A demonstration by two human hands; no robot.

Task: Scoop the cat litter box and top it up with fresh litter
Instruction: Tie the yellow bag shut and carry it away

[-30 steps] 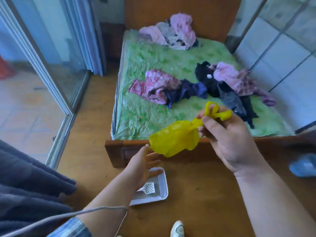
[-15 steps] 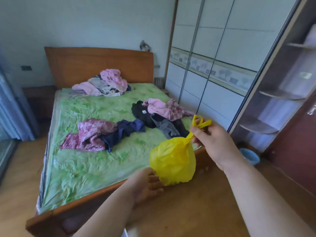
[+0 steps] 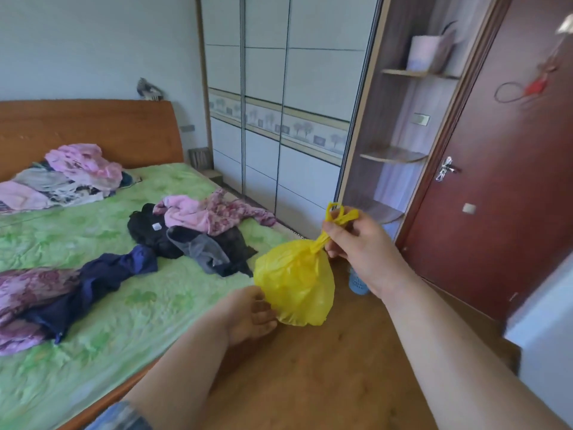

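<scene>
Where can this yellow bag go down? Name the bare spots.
Bare: the wooden floor between the bed and the red door; the bed's near corner, this side of the navy garment. Crowded: mid-bed clothes pile, and the blue basket by the wardrobe.

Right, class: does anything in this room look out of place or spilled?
Clothes lie in crumpled heaps across the green bed. The yellow bag, pinched at its neck by the right hand, looks intact; nothing spilled.

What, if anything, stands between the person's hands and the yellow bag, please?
Nothing visible: the right hand pinches the yellow bag by its tied neck, and the left hand touches its lower side.
</scene>
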